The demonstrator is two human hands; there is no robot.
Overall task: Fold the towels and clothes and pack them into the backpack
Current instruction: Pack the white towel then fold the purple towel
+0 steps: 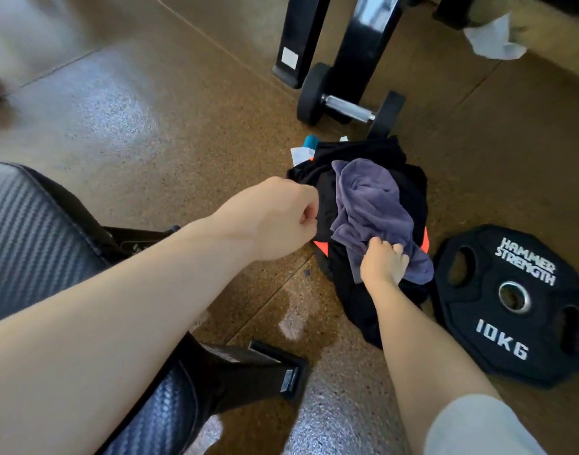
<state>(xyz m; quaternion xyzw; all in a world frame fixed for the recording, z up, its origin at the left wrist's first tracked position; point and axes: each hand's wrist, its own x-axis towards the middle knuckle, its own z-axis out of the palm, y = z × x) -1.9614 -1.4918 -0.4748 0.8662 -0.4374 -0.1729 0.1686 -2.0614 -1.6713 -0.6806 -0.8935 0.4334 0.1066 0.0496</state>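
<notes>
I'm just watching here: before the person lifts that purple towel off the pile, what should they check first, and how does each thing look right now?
1. Right hand has hold of the purple towel: ok, its fingers are on the towel's lower edge.
2. Left hand holds the black clothes down: ok, it grips their left edge.
3. Towel free of the pile: cannot tell, it lies crumpled on top and folds may be caught.
4. Towel folded: not ok, it is bunched up.
5. Backpack ready and open: cannot tell, no opening shows among the black fabric.
6. Floor space beside the pile: not ok on the right, the weight plate lies close by.
</notes>
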